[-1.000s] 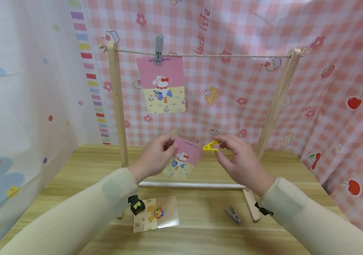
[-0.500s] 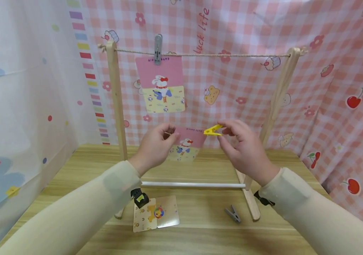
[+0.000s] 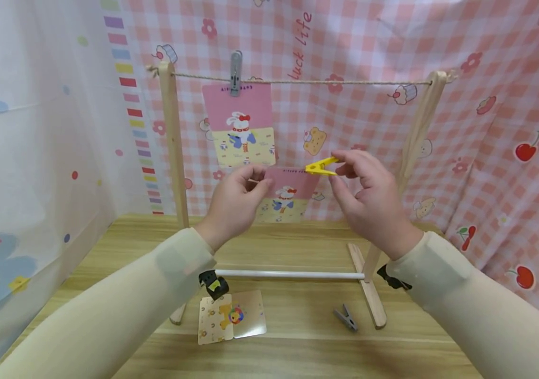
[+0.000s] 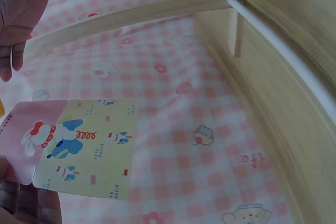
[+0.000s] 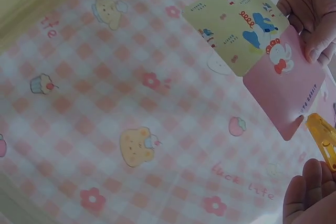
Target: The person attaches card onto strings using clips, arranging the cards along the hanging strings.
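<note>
A pink and yellow card with a rabbit print [image 3: 286,196] is pinched at its upper left by my left hand [image 3: 237,199]. My right hand [image 3: 368,196] grips a yellow clothespin [image 3: 321,166] by its handles, its tip right at the card's upper right edge. Both are below the rope [image 3: 355,83]. In the left wrist view the same card [image 4: 86,148] shows its yellow half pointing away from the fingers. The right wrist view has the yellow clothespin [image 5: 321,136] close beside the card's pink corner [image 5: 289,82].
A matching card [image 3: 243,123] hangs from the rope by a grey clothespin [image 3: 235,72]. Wooden posts [image 3: 175,152] hold the rope, with a white rod [image 3: 288,274] low between them. On the table [image 3: 307,352] lie a lion-print card [image 3: 232,317] and a grey clothespin [image 3: 346,318].
Both hands have risen toward the rope, bringing the pink and yellow card and the yellow clothespin up and slightly right. The hanging card and the things on the table stay put.
</note>
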The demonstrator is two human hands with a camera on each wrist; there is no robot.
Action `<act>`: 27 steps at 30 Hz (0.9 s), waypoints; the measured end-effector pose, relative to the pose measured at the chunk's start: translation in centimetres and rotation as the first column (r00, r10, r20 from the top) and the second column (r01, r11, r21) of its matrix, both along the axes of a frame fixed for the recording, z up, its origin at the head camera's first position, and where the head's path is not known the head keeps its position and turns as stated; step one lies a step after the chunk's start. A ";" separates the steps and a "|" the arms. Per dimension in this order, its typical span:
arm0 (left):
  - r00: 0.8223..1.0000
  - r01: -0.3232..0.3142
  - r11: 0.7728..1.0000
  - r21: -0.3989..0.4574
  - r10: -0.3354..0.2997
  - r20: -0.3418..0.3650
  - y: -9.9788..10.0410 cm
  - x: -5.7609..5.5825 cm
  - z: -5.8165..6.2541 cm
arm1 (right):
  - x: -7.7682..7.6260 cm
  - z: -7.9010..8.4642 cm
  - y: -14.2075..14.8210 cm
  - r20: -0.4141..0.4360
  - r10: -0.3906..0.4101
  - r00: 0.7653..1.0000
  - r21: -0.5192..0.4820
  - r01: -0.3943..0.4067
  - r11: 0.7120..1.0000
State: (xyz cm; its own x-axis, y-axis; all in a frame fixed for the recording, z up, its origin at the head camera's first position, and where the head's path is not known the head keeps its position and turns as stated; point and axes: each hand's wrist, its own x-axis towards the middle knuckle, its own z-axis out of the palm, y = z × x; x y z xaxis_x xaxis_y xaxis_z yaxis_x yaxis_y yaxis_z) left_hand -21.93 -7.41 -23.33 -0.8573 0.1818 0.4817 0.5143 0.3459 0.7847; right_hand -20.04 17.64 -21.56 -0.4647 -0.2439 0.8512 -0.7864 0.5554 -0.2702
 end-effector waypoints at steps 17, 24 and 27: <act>0.997 -0.025 0.997 0.075 0.030 -0.068 0.7 -0.2 3.8 | 0.1 3.3 -0.4 -0.073 -0.005 0.997 -0.035 0.002 0.999; 0.993 -0.035 0.997 0.069 0.042 -0.108 0.9 -0.6 5.0 | 0.1 4.1 -0.5 -0.081 -0.029 0.996 -0.019 0.028 0.999; 0.991 -0.035 0.997 0.071 0.044 -0.126 1.0 -0.8 5.4 | 0.0 4.5 -0.6 -0.089 -0.035 0.995 -0.031 0.032 0.999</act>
